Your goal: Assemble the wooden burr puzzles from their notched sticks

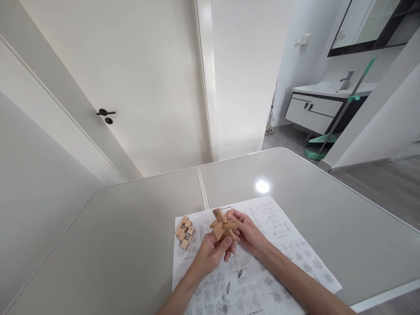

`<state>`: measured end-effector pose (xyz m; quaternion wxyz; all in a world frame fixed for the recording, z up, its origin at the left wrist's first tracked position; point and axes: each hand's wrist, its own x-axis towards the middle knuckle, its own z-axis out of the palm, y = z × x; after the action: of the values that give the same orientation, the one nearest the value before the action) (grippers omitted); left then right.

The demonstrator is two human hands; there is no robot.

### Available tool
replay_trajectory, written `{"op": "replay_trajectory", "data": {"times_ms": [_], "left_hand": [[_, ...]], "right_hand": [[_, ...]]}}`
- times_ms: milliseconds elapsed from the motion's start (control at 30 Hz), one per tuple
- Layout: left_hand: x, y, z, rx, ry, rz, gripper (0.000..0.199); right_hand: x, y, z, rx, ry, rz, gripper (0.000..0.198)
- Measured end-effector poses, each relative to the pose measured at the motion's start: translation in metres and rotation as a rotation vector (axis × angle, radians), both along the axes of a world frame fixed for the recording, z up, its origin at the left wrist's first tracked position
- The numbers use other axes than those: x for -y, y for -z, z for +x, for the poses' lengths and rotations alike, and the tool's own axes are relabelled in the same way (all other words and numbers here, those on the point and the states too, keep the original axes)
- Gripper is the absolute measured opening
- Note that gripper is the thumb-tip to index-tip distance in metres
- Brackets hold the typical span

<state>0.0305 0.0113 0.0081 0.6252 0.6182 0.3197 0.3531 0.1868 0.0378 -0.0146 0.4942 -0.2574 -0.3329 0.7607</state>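
Note:
Between my two hands is a wooden burr puzzle (pixel 224 225), its interlocking pieces sticking out several ways and some marked with dark signs. My left hand (pixel 211 253) grips it from the lower left, thumb across the near side. From the right, my right hand (pixel 248 232) holds it with the fingers around a piece. Both hands are over a large white sheet (pixel 285 245) printed with rows of small puzzle diagrams. On the sheet's upper left corner lies another small wooden block puzzle (pixel 184 232), apart from my hands.
The sheet lies on a grey table (pixel 131 236) with a pale rim and a seam (pixel 202 188) across it. Beyond stands a white door (pixel 147 87) with a black handle (pixel 105 113). At right are a sink cabinet (pixel 313 111) and a green broom (pixel 352 98).

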Motion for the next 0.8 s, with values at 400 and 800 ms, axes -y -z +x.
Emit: {"op": "replay_trajectory", "data": {"times_ms": [400, 800], "left_hand": [[-0.007, 0.008, -0.007, 0.285, -0.133, -0.34, 0.032], [-0.012, 0.01, -0.013, 0.565, -0.216, -0.584, 0.039]], "right_hand": [[-0.008, -0.001, 0.004, -0.077, -0.028, -0.074, 0.03], [-0.007, -0.007, 0.016, 0.116, -0.384, -0.068, 0.031]]}}
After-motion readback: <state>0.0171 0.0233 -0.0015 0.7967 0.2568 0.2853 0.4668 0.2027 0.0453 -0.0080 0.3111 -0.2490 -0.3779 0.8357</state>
